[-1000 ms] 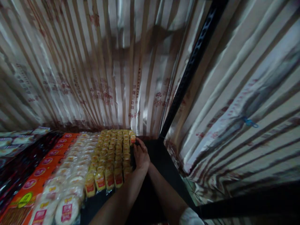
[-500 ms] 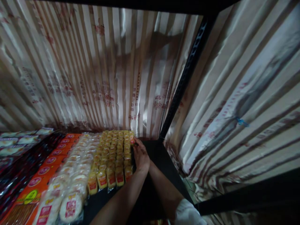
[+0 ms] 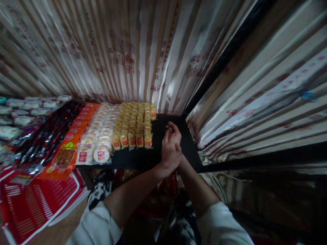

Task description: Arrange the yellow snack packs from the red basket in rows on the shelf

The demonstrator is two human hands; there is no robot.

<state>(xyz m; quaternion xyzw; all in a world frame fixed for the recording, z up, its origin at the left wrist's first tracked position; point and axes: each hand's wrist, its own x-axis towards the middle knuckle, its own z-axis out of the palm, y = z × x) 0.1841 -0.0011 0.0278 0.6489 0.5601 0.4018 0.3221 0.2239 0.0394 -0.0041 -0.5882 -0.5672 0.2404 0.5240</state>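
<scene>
My left hand lies across my right hand, the two crossed and touching above the black shelf. The left fingers stretch forward, and nothing shows in them. Of my right hand, much is hidden under the left; its visible fingers reach out beyond, slightly bent, with no item visible. Nearest to both hands, on the left, stand rows of small yellow wrapped cakes with red labels. One cake stands at the back of the rightmost column, apart from my hands.
Left of the cakes lie round white wrapped pastries, orange snack packs, dark glossy packs and white packets. A red basket sits low at left. A black post and striped plastic sheeting bound the shelf.
My hands have drawn back from the cake at the rear of the rightmost column and now lie together over the shelf. The view has tilted down, showing the basket and both sleeves.
</scene>
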